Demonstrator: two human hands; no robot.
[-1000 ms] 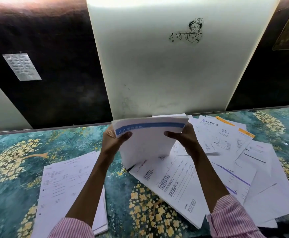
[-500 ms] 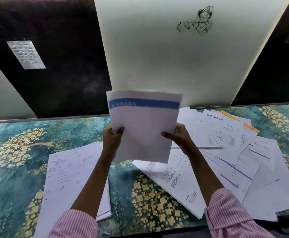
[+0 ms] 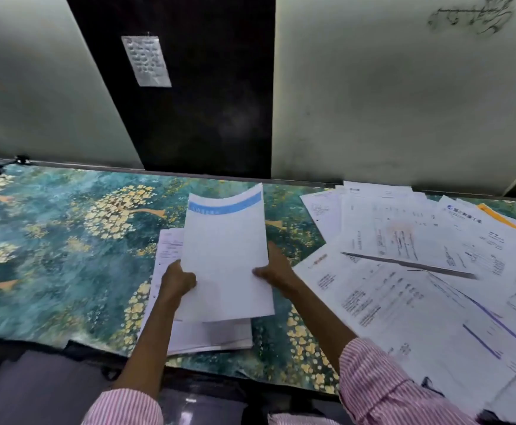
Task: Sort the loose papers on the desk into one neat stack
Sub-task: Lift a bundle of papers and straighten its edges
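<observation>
Head view: blue-banded sheet (image 3: 226, 256) held over the stack (image 3: 207, 335), skewed a little against it, pinched at its left edge by the left hand (image 3: 177, 280) and at its right edge by the right hand (image 3: 276, 271); touching the stack or not, cannot tell. Lower flat, square the corners to the stack, then let go. Keep both pinches until the near edges line up. Loose papers (image 3: 419, 271) fanned out right of the stack on the desk (image 3: 51, 240), not yet gathered.

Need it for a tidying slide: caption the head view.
Left hand and right hand hold a blue-banded sheet over the stack; loose papers lie spread to its right.
</observation>
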